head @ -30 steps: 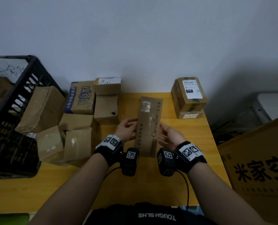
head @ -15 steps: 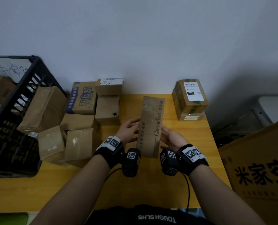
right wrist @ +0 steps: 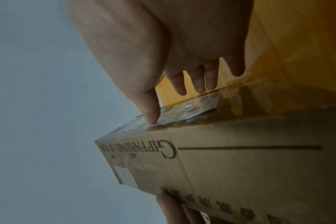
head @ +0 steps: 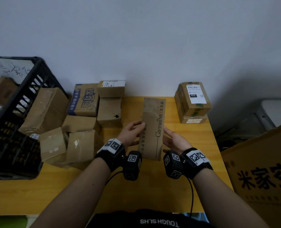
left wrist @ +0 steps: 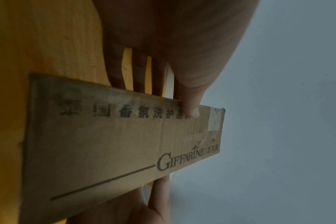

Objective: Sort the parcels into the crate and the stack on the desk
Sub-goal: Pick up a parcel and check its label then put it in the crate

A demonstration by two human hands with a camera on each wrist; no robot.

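— That long carton [head: 152, 129] they've got: plain brown, dark "GIFFARINE" lettering and one thin dark line.

— Tabletop [head: 152, 186] is yellow-orange wood. Black crate [head: 29, 89].

— One brown box [head: 84, 100] has a blue side; the stack's top parcel [head: 194, 98] carries a white label with a black patch.

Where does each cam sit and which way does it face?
Head: worn high, looking forward and down at desk, crate and long parcel; both forearms and hands show.
Left wrist: looks along left hand at the parcel's printed face; fingers run behind it, thumb on top.
Right wrist: looks along right hand at the parcel's taped side; thumb touches it.
Shared: the GIFFARINE print appears in all three.
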